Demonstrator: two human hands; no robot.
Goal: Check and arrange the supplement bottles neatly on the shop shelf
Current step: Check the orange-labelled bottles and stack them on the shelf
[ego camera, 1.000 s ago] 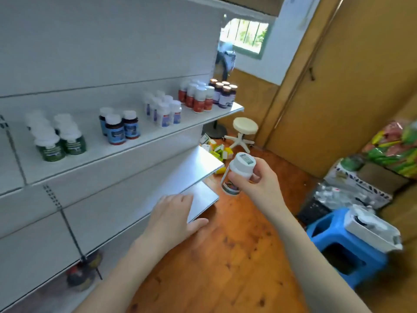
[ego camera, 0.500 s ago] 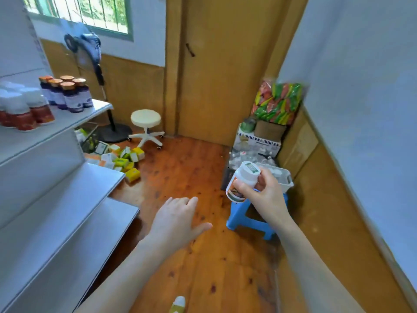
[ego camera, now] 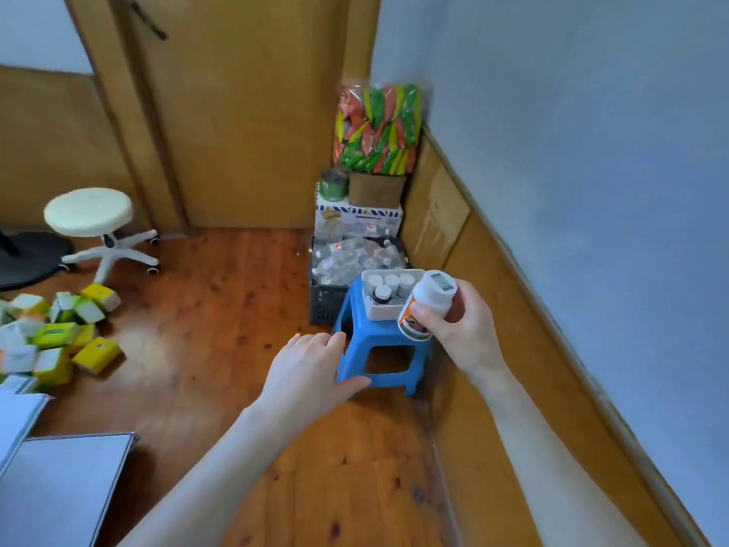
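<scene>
Supplement bottle [ego camera: 432, 294], white-capped with an orange label, sits tilted in the right hand [ego camera: 461, 329], whose fingers curl round it, near a blue stool [ego camera: 378, 340] carrying a white tray [ego camera: 382, 312] of more bottles [ego camera: 391, 281]. Left hand [ego camera: 311, 373] hovers beside the stool, fingers relaxed and spread.

Bottle [ego camera: 428, 304]: white body and cap, teal sticker on cap, orange-brown label.
Tray [ego camera: 378, 313]: white. Caps [ego camera: 391, 280] inside: white.
Stool [ego camera: 378, 349]: bright blue.
Crate [ego camera: 325, 305]: dark grey, grid-pattern side.
Carton [ego camera: 357, 221]: white, blue-striped band.
Can [ego camera: 334, 183]: green.
Box [ego camera: 376, 189]: plain brown.
Bag [ego camera: 376, 124]: red, green, yellow packets.
Door [ego camera: 244, 112]: tan wood.
Floor [ego camera: 221, 309]: reddish-brown planks, dark knots.
Wall [ego camera: 591, 152]: pale blue-grey.
Panel [ego camera: 493, 309]: ochre wood.
Seat [ego camera: 88, 211]: cream top, white legs.
Packs [ego camera: 59, 337]: yellow, green, white.
Shelf [ego camera: 59, 487]: pale grey-white.
</scene>
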